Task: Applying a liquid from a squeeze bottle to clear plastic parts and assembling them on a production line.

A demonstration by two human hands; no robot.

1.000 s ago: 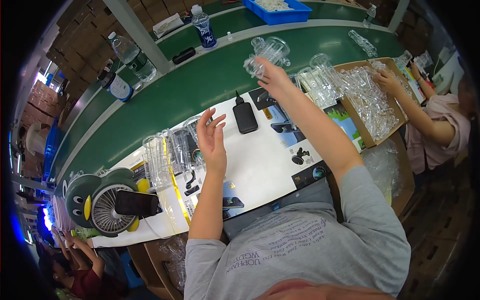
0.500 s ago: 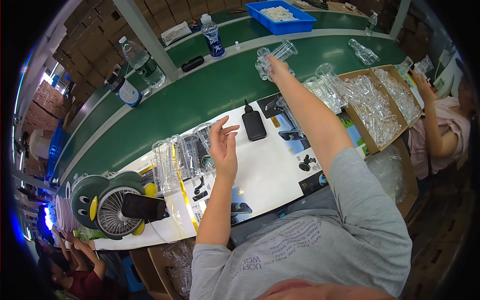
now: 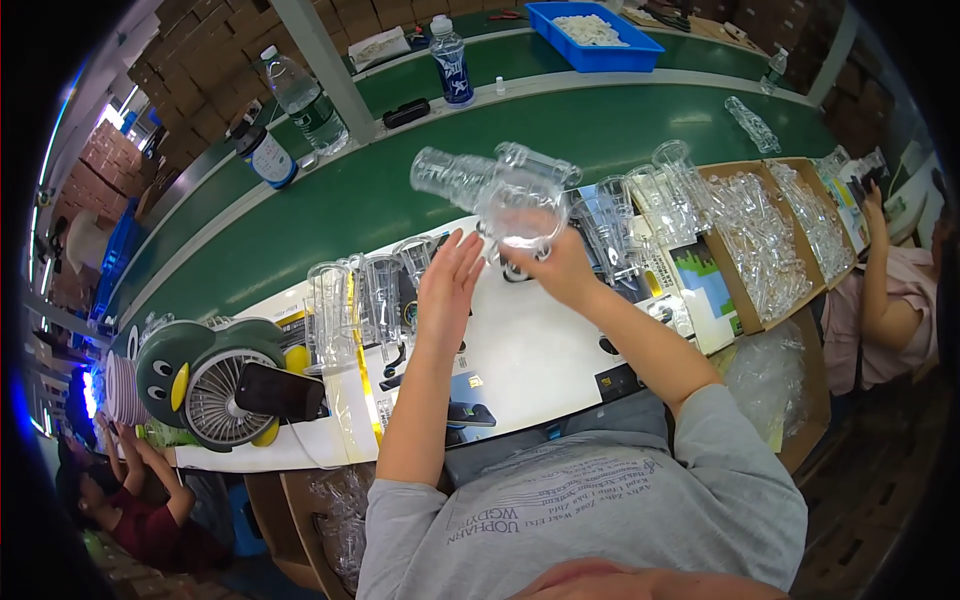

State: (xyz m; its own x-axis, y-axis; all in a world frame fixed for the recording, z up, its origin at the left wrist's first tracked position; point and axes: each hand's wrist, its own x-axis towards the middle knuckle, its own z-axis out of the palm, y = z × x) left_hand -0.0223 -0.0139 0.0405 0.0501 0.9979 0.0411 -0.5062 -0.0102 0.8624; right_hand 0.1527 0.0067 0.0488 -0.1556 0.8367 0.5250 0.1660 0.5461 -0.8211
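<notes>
My right hand (image 3: 562,262) is closed around a branching clear plastic piece (image 3: 520,200) with several tube-like arms. It holds the piece above the near edge of the green belt (image 3: 370,195). Close by on the left, my left hand (image 3: 447,290) has its fingers stretched out, and nothing shows in it. A row of clear plastic tubes (image 3: 335,310) stands on the white printed sheet (image 3: 515,365) left of that hand. More clear tubular parts (image 3: 655,190) lie beyond my right forearm. The small black bottle is mostly hidden behind the right hand and the piece.
At right are cardboard boxes of small clear parts (image 3: 750,240), with a co-worker's arm (image 3: 880,260) beyond. A green fan (image 3: 215,385) with a phone (image 3: 280,390) stands at left. Drink bottles (image 3: 453,65) and a blue tray (image 3: 590,62) line the far side. Another clear piece (image 3: 752,125) rests on the belt.
My right hand has drawn the clear plastic piece from the far side of the belt back toward me and leftward. The left hand's fingers have straightened, and the view has shifted slightly.
</notes>
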